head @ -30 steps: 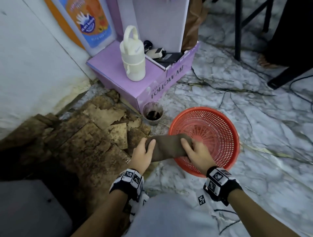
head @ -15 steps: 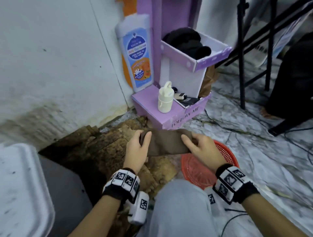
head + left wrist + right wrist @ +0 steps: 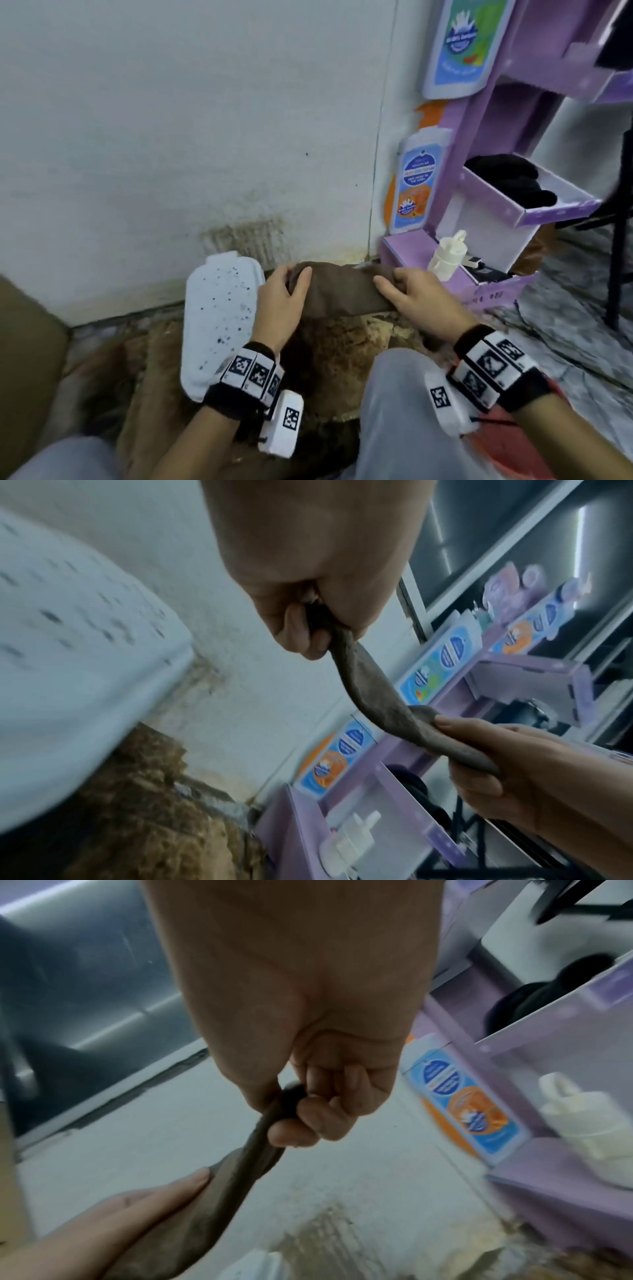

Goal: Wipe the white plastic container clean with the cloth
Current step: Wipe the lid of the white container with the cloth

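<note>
A brown cloth (image 3: 342, 291) is stretched in the air between both hands. My left hand (image 3: 279, 301) pinches its left end (image 3: 318, 631), and my right hand (image 3: 411, 294) grips its right end (image 3: 274, 1118). The white plastic container (image 3: 219, 318), a flat lid-like piece speckled with dark spots, stands tilted just left of my left hand near the wall; it fills the left of the left wrist view (image 3: 68, 642). Neither hand touches it.
A purple cardboard display stand (image 3: 479, 212) with bottle-shaped signs stands at the right, a cream bottle (image 3: 445, 260) on its base. Stained brown cardboard (image 3: 325, 342) covers the floor below the cloth. A red basket (image 3: 496, 442) lies by my right forearm. A black stand leg (image 3: 616, 240) rises far right.
Both hands lifted the cloth up from the red basket and carried it left. The view swung left and up, bringing the spotted white container in beside my left hand.
</note>
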{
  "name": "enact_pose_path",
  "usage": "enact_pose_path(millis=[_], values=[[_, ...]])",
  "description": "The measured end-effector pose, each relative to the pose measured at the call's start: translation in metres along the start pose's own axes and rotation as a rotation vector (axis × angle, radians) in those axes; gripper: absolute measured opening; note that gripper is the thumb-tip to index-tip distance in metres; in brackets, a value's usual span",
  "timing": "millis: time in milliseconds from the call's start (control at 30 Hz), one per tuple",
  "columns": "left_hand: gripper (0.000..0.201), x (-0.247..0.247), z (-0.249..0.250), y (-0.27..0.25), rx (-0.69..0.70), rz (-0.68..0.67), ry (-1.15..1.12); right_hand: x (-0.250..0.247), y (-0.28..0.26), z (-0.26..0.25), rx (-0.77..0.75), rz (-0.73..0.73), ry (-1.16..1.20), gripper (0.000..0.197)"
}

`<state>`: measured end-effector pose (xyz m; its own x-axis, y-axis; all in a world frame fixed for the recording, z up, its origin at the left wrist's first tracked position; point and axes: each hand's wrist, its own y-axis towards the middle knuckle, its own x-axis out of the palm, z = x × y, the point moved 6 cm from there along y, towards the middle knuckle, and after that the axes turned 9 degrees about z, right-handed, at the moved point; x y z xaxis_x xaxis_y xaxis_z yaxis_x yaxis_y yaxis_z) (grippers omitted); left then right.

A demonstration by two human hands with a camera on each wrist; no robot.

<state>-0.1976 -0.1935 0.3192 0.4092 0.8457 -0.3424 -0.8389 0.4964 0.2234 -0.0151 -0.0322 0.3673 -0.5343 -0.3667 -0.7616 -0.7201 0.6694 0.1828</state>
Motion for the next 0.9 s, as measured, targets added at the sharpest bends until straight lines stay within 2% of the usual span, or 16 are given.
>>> enact_pose_path(millis=[167,333,533,667,800,900], values=[[0.028,-0.086,-0.023,-0.007,-0.050,0.142,0.081,0.047,-0.001,-0.076,-0.043,-0.140,0.078,0.043],[0.020,-0.128,-0.054,-0.007,-0.030,0.172,0.249,0.108,-0.010,-0.091,0.022,-0.216,0.083,0.039],[0.024,-0.139,-0.085,0.007,0.035,0.081,0.481,0.158,-0.038,-0.093,0.133,-0.208,0.159,0.039],[0.022,-0.130,-0.087,0.024,0.174,-0.040,0.639,0.191,-0.066,-0.083,0.238,-0.159,0.141,0.035],[0.028,-0.114,-0.086,0.039,0.342,-0.157,0.712,0.213,-0.092,-0.084,0.308,-0.131,0.148,0.035],[0.026,-0.102,-0.084,0.047,0.432,-0.254,0.761,0.223,-0.103,-0.091,0.320,-0.194,0.168,0.037]])
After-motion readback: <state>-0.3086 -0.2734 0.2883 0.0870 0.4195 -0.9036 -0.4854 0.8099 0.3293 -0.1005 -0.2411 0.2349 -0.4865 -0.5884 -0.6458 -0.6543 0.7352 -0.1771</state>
